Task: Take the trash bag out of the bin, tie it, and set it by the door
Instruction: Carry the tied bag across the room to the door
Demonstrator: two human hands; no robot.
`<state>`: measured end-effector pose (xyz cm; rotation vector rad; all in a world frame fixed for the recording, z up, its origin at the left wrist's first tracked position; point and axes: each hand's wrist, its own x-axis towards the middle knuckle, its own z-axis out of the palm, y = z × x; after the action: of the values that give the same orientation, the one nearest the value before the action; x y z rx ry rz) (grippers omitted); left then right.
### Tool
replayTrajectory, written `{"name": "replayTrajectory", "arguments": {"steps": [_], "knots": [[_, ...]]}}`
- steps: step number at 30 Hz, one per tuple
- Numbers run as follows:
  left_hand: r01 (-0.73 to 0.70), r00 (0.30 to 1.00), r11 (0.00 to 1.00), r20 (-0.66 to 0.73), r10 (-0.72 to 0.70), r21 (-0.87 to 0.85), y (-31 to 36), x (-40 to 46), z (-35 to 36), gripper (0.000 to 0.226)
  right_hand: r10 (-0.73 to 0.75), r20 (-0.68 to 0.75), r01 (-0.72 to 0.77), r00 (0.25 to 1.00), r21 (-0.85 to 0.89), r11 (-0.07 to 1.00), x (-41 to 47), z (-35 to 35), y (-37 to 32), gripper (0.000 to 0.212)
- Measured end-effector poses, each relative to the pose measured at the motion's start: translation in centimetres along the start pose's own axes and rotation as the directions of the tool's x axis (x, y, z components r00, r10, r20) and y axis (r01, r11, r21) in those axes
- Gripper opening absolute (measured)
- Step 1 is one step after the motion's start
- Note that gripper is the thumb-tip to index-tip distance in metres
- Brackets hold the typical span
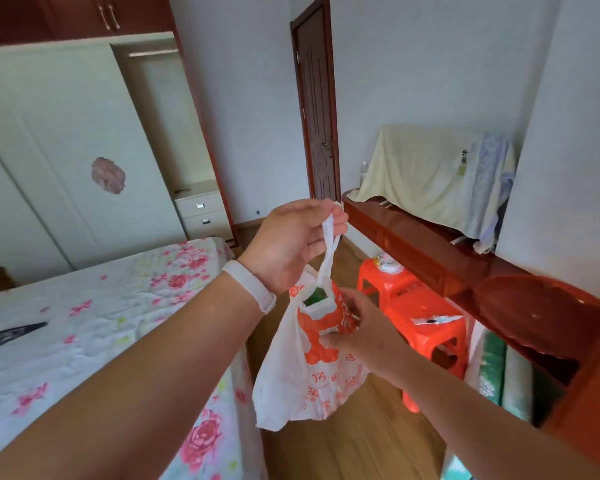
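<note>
A white plastic trash bag (302, 382) with orange print hangs in the air in front of me, something green showing through its top opening. My left hand (291, 240) is raised and pinches the bag's stretched white handles from above. Lower down, my right hand (364, 330) grips the bag's upper right side near the opening. The dark wooden door (317, 109) stands shut at the far end of the room. No bin is in view.
A bed with a floral sheet (101, 334) fills the left side, a dark object (13, 336) lying on it. Two orange plastic stools (426, 327) stand on the wooden floor to the right. A red-brown cabinet (440, 251) with draped cloths runs along the right wall.
</note>
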<state>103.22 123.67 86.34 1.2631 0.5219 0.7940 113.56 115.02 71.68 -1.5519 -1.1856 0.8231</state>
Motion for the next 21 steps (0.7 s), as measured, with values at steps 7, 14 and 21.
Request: {"name": "replayTrajectory", "arguments": {"steps": [7,14,21], "knots": [[0.005,1.000,1.000,-0.002,-0.005,-0.005,-1.7,9.5,-3.6,0.014,0.051,0.036,-0.051,0.998,0.005,0.999,9.8,-0.6,2.0,0.071],[0.040,0.997,0.999,0.071,-0.039,-0.012,-1.6,20.0,-9.1,0.012,0.110,-0.025,-0.111,0.994,-0.018,0.994,21.4,0.4,2.6,0.071],[0.033,0.993,0.997,0.113,-0.026,-0.065,0.9,29.5,-13.7,0.018,0.064,-0.104,-0.071,0.993,-0.068,0.995,32.4,1.4,0.5,0.070]]}}
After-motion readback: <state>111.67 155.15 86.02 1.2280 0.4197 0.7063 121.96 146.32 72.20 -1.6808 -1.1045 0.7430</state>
